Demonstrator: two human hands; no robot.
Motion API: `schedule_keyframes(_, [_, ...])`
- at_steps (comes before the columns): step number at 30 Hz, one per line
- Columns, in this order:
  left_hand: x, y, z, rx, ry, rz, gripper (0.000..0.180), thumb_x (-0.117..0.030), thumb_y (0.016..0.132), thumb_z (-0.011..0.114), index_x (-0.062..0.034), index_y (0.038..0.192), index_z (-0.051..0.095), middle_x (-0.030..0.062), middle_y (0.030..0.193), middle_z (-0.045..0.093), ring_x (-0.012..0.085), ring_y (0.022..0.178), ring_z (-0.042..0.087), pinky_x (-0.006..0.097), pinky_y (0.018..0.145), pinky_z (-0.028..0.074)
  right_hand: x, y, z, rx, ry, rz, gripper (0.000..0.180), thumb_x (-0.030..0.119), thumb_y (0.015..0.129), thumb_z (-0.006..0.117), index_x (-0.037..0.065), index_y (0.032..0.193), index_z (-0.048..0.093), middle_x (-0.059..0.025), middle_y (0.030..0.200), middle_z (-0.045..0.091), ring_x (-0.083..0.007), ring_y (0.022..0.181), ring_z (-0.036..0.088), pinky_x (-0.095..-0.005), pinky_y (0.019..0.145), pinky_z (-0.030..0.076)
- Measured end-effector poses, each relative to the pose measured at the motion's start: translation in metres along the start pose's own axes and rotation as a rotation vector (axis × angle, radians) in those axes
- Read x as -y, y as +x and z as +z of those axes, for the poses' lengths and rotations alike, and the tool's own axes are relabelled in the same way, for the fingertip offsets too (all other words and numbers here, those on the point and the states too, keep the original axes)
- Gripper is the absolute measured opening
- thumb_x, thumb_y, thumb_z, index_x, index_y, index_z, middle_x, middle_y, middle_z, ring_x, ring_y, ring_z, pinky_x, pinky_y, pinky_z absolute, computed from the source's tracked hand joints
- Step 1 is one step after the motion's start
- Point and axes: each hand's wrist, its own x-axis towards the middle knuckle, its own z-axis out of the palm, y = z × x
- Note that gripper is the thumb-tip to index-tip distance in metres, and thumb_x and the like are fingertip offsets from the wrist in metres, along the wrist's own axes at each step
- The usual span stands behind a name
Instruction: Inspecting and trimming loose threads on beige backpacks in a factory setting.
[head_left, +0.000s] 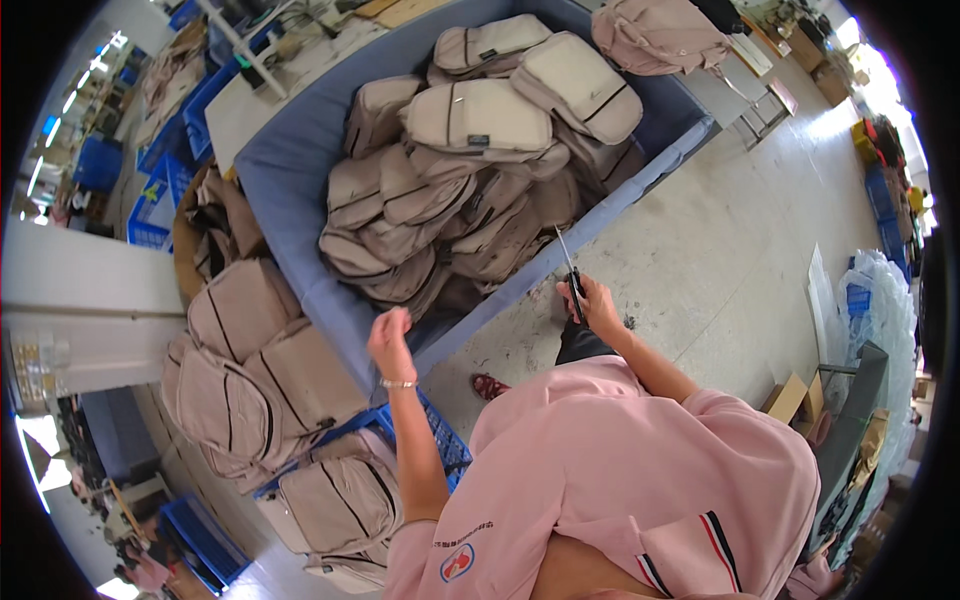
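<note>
Two hands are in view, both raised over the near edge of a large blue-lined bin. The right hand is closed around the dark handles of a pair of scissors, the thin blades pointing up and away toward the heap of beige backpacks that fills the bin. The left hand, with a bracelet at the wrist, hangs loosely curled and holds nothing; it is just short of the bin's near edge and touches no bag that can be seen. More backpacks are stacked outside the bin at the person's left, some resting on a blue crate. Judged from this position, the main hazard is the bare blade tip: it stands close to the bags at the near right edge of the bin, and a careless reach could nick fabric or a zip seam. A second risk is to the empty left hand, should it cross in front of the blades while pulling a bag. The heap is also piled high and unevenly, so drawing one bag from low down could topple others over the bin edge onto the concrete floor.
</note>
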Motion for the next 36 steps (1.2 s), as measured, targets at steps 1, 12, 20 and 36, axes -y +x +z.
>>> schedule_keyframes(1, [-0.002, 0.013, 0.032, 0.146, 0.010, -0.010, 0.026, -0.026, 0.095, 0.065, 0.0001, 0.094, 0.069, 0.0056, 0.088, 0.069, 0.0104, 0.078, 0.063, 0.024, 0.073, 0.052, -0.005, 0.008, -0.011, -0.005, 0.028, 0.014, 0.031, 0.028, 0.093, 0.067, 0.001, 0.081, 0.057, -0.0046, 0.062, 0.058, -0.0120, 0.049, 0.054, -0.0293, 0.046, 0.042])
schedule_keyframes(12, [0.105, 0.172, 0.338, 0.427, -0.073, -0.539, 0.057, -0.051, 0.089, 0.067, -0.0037, 0.120, 0.060, 0.0079, 0.112, 0.065, 0.0191, 0.100, 0.063, 0.035, 0.081, 0.052, -0.065, 0.101, -0.166, -0.180, 0.101, 0.351, 0.018, 0.022, 0.093, 0.066, 0.005, 0.090, 0.061, -0.0004, 0.064, 0.056, -0.0076, 0.049, 0.052, -0.0245, 0.044, 0.041])
schedule_keyframes(20, [0.176, 0.255, 0.455, 0.013, -0.205, -0.803, 0.087, -0.051, 0.075, 0.081, -0.0101, 0.141, 0.042, 0.0107, 0.139, 0.046, 0.0333, 0.126, 0.044, 0.055, 0.096, 0.045, -0.101, 0.129, -0.248, -0.254, 0.053, 0.549, 0.033, 0.033, 0.090, 0.072, 0.004, 0.084, 0.058, -0.0010, 0.059, 0.054, -0.0097, 0.046, 0.053, -0.0279, 0.042, 0.041])
schedule_keyframes(36, [-0.017, 0.135, 0.276, 0.263, -0.436, -0.255, 0.044, -0.010, 0.081, 0.071, 0.0077, 0.119, 0.058, 0.0140, 0.115, 0.065, 0.0250, 0.101, 0.065, 0.040, 0.086, 0.054, -0.122, 0.105, -0.177, -0.131, 0.085, 0.276, 0.020, 0.020, 0.096, 0.057, 0.000, 0.094, 0.060, -0.0041, 0.071, 0.060, -0.0102, 0.052, 0.055, -0.0261, 0.046, 0.044])
